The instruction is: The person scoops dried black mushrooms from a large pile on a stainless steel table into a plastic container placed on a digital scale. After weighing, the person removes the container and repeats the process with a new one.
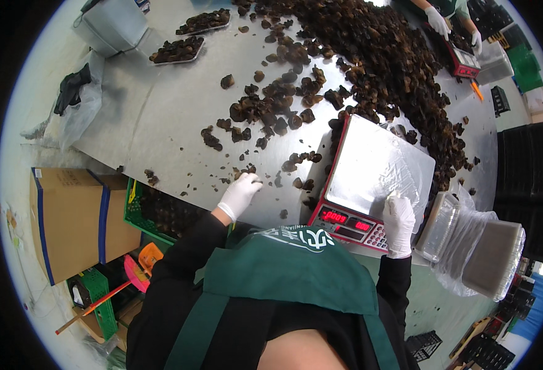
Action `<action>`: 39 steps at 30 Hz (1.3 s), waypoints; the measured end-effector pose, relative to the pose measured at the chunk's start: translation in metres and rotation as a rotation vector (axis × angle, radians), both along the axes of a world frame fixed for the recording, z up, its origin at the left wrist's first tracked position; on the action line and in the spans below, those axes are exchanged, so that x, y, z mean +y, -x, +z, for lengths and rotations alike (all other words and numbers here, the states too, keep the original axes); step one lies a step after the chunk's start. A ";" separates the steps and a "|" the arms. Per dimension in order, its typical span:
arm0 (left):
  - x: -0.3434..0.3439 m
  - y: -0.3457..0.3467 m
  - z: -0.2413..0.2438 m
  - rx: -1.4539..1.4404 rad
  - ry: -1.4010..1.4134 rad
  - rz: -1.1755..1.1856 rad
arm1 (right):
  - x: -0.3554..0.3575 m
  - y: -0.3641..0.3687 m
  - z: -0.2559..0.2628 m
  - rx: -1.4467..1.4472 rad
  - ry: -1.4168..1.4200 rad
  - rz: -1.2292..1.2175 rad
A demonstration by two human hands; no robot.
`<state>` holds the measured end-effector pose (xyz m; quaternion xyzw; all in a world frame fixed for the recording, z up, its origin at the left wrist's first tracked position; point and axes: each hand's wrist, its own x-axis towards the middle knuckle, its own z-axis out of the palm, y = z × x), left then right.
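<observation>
My left hand (243, 192), in a white glove, rests at the near part of the steel table (160, 120), its fingertips by a small dark mushroom-like piece (245, 171); whether it grips the piece cannot be told. My right hand (398, 222), gloved too, is curled at the near right edge of a red digital scale (345, 226), over the metal pan (368, 162). Clear plastic film (403, 180) lies on the pan by its fingers; a hold on it is not plain. Dark wood-ear-like fungus pieces (271, 101) lie scattered beyond, joining a large heap (382, 60).
Two filled trays (179, 50) stand at the far left. Stacked clear plastic trays (493, 259) in a bag are at the right edge. A green crate (137, 212) and cardboard box (70, 217) stand at lower left. A co-worker's gloved hands (436, 22) are by another scale (465, 64).
</observation>
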<state>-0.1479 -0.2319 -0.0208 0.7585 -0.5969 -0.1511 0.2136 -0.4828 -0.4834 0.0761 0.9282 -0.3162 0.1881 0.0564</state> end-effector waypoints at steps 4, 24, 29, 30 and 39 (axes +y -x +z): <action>-0.036 -0.030 0.003 -0.066 0.302 0.146 | 0.006 -0.008 0.013 -0.131 -0.122 -0.061; -0.070 -0.065 0.005 -0.197 0.283 0.437 | 0.003 0.002 0.016 -0.296 -0.206 -0.174; -0.095 -0.053 -0.002 -0.104 0.340 0.315 | 0.006 -0.016 0.024 -0.337 -0.277 -0.142; -0.109 -0.048 0.000 -0.176 0.286 0.328 | 0.005 -0.017 0.023 -0.334 -0.253 -0.127; -0.121 -0.038 -0.004 -0.148 0.359 0.409 | -0.005 -0.007 0.025 -0.335 -0.232 -0.166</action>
